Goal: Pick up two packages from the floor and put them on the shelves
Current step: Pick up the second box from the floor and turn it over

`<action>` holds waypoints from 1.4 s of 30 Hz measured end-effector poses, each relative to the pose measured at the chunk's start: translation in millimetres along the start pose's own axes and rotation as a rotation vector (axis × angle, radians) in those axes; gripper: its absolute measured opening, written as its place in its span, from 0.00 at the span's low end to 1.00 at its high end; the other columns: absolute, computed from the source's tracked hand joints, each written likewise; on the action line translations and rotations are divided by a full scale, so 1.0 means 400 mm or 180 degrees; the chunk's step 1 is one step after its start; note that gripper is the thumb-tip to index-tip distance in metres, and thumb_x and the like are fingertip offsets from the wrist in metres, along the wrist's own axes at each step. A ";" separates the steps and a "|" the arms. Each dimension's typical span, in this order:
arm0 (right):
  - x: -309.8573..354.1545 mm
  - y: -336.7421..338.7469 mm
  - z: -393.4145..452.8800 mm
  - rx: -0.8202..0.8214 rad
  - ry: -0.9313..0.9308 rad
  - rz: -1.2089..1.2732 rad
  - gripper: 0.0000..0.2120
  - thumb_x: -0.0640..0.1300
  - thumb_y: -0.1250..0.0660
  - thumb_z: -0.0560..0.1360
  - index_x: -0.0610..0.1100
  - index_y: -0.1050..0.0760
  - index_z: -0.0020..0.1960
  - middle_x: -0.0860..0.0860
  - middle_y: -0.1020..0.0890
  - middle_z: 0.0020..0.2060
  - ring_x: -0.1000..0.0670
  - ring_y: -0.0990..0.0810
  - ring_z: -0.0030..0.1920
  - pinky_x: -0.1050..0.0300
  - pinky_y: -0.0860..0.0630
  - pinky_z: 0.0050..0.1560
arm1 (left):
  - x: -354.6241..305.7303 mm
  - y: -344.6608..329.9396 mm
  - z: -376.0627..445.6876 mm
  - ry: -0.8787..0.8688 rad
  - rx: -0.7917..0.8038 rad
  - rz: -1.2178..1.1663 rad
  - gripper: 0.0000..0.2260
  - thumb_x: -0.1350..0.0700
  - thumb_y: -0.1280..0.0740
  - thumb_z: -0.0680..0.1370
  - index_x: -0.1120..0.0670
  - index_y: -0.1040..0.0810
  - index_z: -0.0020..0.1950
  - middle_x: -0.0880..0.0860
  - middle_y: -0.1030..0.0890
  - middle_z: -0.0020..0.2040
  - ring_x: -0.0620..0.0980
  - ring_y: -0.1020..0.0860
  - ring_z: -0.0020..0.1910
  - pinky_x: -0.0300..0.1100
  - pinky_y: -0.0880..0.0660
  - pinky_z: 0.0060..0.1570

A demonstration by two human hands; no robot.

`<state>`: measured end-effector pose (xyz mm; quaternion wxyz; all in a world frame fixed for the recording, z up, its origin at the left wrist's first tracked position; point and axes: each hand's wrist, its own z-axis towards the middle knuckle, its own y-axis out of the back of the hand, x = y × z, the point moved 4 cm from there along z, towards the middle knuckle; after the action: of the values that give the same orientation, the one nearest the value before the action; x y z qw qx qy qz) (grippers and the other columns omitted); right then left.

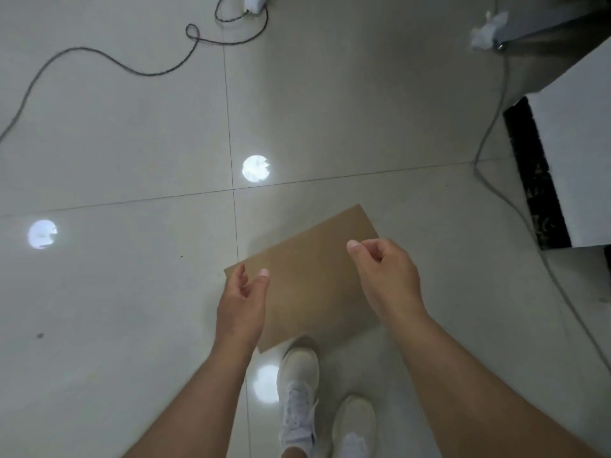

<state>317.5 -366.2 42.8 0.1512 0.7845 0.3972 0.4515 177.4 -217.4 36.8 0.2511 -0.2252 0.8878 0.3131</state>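
A flat brown cardboard package point(307, 279) lies on the pale tiled floor just ahead of my white shoes. My left hand point(243, 302) hovers over its left edge, fingers apart and holding nothing. My right hand point(385, 276) hangs over the package's right part, fingers loosely curled with the thumb out, also holding nothing. Neither hand clearly touches the cardboard. Only this one package is in view.
A black cable point(109, 61) snakes across the floor at the upper left toward a white device point(254, 1). A grey cable point(496, 127) runs down the right side. A white wall corner with a dark skirting point(535, 180) stands at right.
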 end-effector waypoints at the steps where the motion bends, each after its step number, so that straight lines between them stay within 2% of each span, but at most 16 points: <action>1: -0.003 -0.028 0.024 0.0056 0.0016 -0.0083 0.18 0.59 0.39 0.72 0.45 0.22 0.48 0.46 0.18 0.47 0.45 0.22 0.53 0.45 0.27 0.58 | 0.016 -0.008 0.030 0.0026 -0.0029 0.0045 0.26 0.47 0.39 0.78 0.52 0.39 0.75 0.54 0.31 0.73 0.53 0.30 0.69 0.44 0.35 0.65; 4: -0.022 -0.104 0.076 0.0190 -0.0003 -0.0276 0.22 0.59 0.39 0.72 0.43 0.23 0.55 0.45 0.19 0.52 0.44 0.23 0.57 0.49 0.28 0.60 | 0.065 -0.036 0.101 0.0067 -0.0058 0.0129 0.27 0.48 0.38 0.78 0.52 0.38 0.76 0.54 0.33 0.74 0.51 0.32 0.71 0.41 0.37 0.63; 8: -0.038 -0.169 0.124 0.0379 0.0056 -0.0719 0.26 0.59 0.40 0.74 0.44 0.27 0.65 0.43 0.25 0.62 0.43 0.28 0.64 0.52 0.33 0.63 | 0.122 -0.049 0.168 0.0015 -0.0239 0.0241 0.28 0.46 0.37 0.77 0.52 0.39 0.75 0.53 0.36 0.76 0.51 0.35 0.73 0.43 0.39 0.67; 12: -0.053 -0.201 0.192 0.0531 0.0084 -0.1288 0.38 0.62 0.40 0.72 0.46 0.46 0.76 0.43 0.44 0.76 0.42 0.45 0.76 0.48 0.46 0.73 | 0.162 -0.035 0.240 0.0156 -0.0549 0.0271 0.33 0.44 0.37 0.76 0.54 0.44 0.77 0.55 0.43 0.78 0.52 0.44 0.77 0.48 0.45 0.74; 15: -0.071 -0.218 0.249 0.0498 -0.0148 -0.1416 0.44 0.63 0.40 0.72 0.45 0.57 0.77 0.45 0.56 0.78 0.42 0.55 0.77 0.44 0.51 0.74 | 0.198 -0.034 0.299 0.0847 -0.0545 -0.0104 0.37 0.40 0.39 0.76 0.54 0.48 0.78 0.55 0.43 0.78 0.55 0.41 0.76 0.50 0.42 0.72; 19: -0.078 -0.227 0.292 0.0265 -0.0250 -0.1499 0.44 0.64 0.42 0.73 0.43 0.60 0.77 0.41 0.49 0.77 0.39 0.50 0.76 0.40 0.46 0.71 | 0.213 -0.042 0.347 0.1237 -0.0264 -0.0419 0.36 0.33 0.44 0.72 0.54 0.36 0.74 0.56 0.31 0.72 0.58 0.31 0.68 0.51 0.34 0.65; 22: -0.076 -0.215 0.297 0.0066 -0.0496 -0.1326 0.43 0.66 0.44 0.73 0.42 0.55 0.76 0.37 0.44 0.74 0.37 0.46 0.74 0.39 0.41 0.68 | 0.218 -0.018 0.356 0.1257 -0.0600 -0.0369 0.34 0.36 0.44 0.74 0.56 0.34 0.72 0.57 0.30 0.71 0.59 0.30 0.67 0.51 0.33 0.62; 25: -0.078 -0.202 0.276 0.0026 -0.0566 -0.1175 0.39 0.66 0.46 0.73 0.40 0.44 0.74 0.36 0.40 0.71 0.36 0.42 0.71 0.40 0.37 0.66 | 0.202 0.028 0.345 0.1068 -0.0959 -0.0222 0.31 0.39 0.44 0.76 0.54 0.37 0.74 0.58 0.33 0.73 0.60 0.32 0.69 0.49 0.35 0.62; 27: -0.071 -0.192 0.264 -0.0160 -0.0536 -0.0857 0.36 0.64 0.45 0.74 0.38 0.40 0.70 0.36 0.36 0.68 0.35 0.37 0.69 0.42 0.35 0.64 | 0.179 0.060 0.337 0.0799 -0.1199 -0.0335 0.25 0.45 0.42 0.77 0.52 0.32 0.72 0.56 0.30 0.70 0.57 0.29 0.64 0.45 0.33 0.56; 30: -0.059 -0.177 0.247 -0.0596 -0.0470 -0.0321 0.24 0.50 0.43 0.76 0.33 0.36 0.63 0.35 0.31 0.64 0.35 0.29 0.62 0.47 0.32 0.58 | 0.150 0.088 0.322 0.0488 -0.1489 -0.0874 0.16 0.55 0.39 0.75 0.53 0.26 0.63 0.49 0.22 0.53 0.49 0.26 0.44 0.37 0.31 0.38; 32: -0.058 -0.172 0.229 -0.0748 -0.0479 -0.0168 0.17 0.41 0.45 0.75 0.33 0.34 0.60 0.34 0.28 0.61 0.36 0.27 0.59 0.50 0.31 0.55 | 0.142 0.100 0.306 0.0423 -0.1624 -0.1021 0.12 0.56 0.39 0.76 0.51 0.27 0.59 0.46 0.25 0.41 0.44 0.28 0.36 0.30 0.32 0.31; 33: -0.063 -0.173 0.219 -0.0725 -0.0490 -0.0171 0.16 0.38 0.45 0.74 0.35 0.33 0.60 0.35 0.27 0.61 0.36 0.26 0.58 0.50 0.31 0.54 | 0.147 0.104 0.299 0.0393 -0.1605 -0.0959 0.13 0.57 0.40 0.76 0.50 0.27 0.60 0.47 0.24 0.43 0.44 0.27 0.38 0.29 0.31 0.34; 35: -0.083 -0.188 0.200 -0.0400 -0.0539 -0.0380 0.19 0.37 0.45 0.73 0.39 0.34 0.63 0.36 0.28 0.62 0.35 0.25 0.57 0.47 0.30 0.55 | 0.170 0.101 0.294 0.0408 -0.1357 -0.0674 0.20 0.60 0.41 0.74 0.49 0.29 0.65 0.52 0.23 0.55 0.50 0.26 0.45 0.37 0.32 0.41; 36: -0.095 -0.196 0.193 -0.0203 -0.0607 -0.0516 0.20 0.39 0.43 0.72 0.41 0.35 0.64 0.37 0.29 0.62 0.35 0.26 0.58 0.46 0.30 0.56 | 0.184 0.096 0.292 0.0489 -0.1230 -0.0519 0.20 0.61 0.41 0.73 0.49 0.28 0.65 0.55 0.25 0.60 0.52 0.27 0.46 0.39 0.32 0.40; 38: -0.118 -0.209 0.183 0.0057 -0.0823 -0.0677 0.24 0.44 0.41 0.72 0.40 0.38 0.67 0.37 0.30 0.63 0.35 0.27 0.59 0.46 0.29 0.57 | 0.205 0.082 0.286 0.0716 -0.1036 -0.0412 0.16 0.57 0.40 0.73 0.51 0.27 0.60 0.58 0.26 0.63 0.54 0.29 0.46 0.41 0.35 0.36; 42: -0.138 -0.223 0.177 0.0191 -0.0937 -0.0701 0.29 0.51 0.39 0.70 0.39 0.38 0.67 0.38 0.30 0.63 0.36 0.27 0.59 0.43 0.27 0.59 | 0.226 0.060 0.272 0.0981 -0.0946 -0.0416 0.21 0.48 0.39 0.75 0.57 0.30 0.65 0.55 0.27 0.62 0.54 0.30 0.50 0.44 0.36 0.46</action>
<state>317.5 -342.5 -81.3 0.2327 0.7981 0.4675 0.3005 127.4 -149.5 -79.4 0.0962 -0.3620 0.8433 0.3854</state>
